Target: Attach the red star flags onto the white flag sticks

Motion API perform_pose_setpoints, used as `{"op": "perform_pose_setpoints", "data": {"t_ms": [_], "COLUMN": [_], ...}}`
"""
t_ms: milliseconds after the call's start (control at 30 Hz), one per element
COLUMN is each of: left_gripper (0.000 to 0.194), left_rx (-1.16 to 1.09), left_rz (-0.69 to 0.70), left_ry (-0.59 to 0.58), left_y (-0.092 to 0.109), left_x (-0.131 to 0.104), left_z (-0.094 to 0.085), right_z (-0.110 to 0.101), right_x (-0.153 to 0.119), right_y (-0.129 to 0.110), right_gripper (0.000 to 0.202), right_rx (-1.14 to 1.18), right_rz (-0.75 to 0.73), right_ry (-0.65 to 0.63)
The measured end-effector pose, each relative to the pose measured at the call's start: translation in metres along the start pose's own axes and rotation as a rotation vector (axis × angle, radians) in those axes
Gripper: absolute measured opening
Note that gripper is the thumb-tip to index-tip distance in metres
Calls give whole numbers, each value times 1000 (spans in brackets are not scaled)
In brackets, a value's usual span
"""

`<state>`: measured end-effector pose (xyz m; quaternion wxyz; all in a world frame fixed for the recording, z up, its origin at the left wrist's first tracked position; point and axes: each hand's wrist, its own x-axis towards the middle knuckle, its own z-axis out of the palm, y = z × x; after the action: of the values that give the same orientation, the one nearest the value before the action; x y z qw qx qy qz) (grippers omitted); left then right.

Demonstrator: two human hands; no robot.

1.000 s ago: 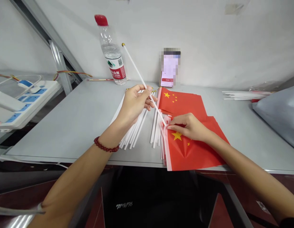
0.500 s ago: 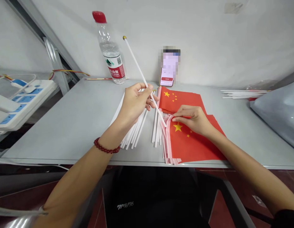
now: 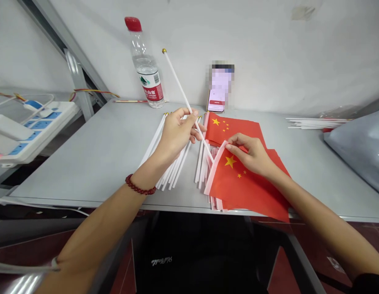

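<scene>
My left hand [image 3: 180,132] pinches a white stick [image 3: 178,83] with a gold ball at its top; the stick slants down to the right, its lower end beside a flag's white edge. Between the thumb and fingers of my right hand [image 3: 246,153] is the upper corner of a red flag [image 3: 238,183], lifted over a stack of similar flags. Several white sticks [image 3: 151,143] lie partly under my left hand. Behind the lifted flag, another red flag [image 3: 244,128] lies on flags with sticks [image 3: 200,165].
A water bottle [image 3: 148,77] and a phone [image 3: 220,92] stand against the wall. At the left is a power strip [image 3: 42,126]. More white sticks [image 3: 315,123] and a grey bag [image 3: 361,143] lie on the right of the grey table [image 3: 72,163].
My right hand has raised the flag's corner slightly, and its white edge now slants away from the stack. My left hand still holds the stick at nearly the same angle.
</scene>
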<state>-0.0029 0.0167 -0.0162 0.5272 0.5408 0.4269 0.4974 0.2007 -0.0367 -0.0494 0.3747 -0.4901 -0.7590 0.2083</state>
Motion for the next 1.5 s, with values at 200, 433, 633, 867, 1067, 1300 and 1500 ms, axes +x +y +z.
{"op": "perform_pose_setpoints", "data": {"t_ms": [200,433,633,867,1067,1300,1500], "left_gripper": [12,25,30,30,31,30,28], "left_rx": [-190,-114,32,111,132,144,139], "left_rz": [-124,-192,-142,-107,-93,-72,-79], "left_ry": [103,-107,-152,-178,-225,-193,-206], "left_y": [-1,1,-7,-11,-15,-17,-18], "left_x": [9,5,-1,-1,-4,-4,-5], "left_z": [-7,-5,6,6,9,11,12], "right_z": [2,-2,-2,2,1,1,1], "right_x": [-1,-1,-2,-2,-3,-3,-3], "right_y": [1,-5,-8,-7,-9,-9,-7], "right_gripper": [22,13,6,8,8,10,10], "right_rx": [-42,205,230,69,30,20,-2], "right_rz": [3,33,16,-134,-162,-148,-163], "right_ry": [9,-342,-455,-460,-459,-456,-463]}}
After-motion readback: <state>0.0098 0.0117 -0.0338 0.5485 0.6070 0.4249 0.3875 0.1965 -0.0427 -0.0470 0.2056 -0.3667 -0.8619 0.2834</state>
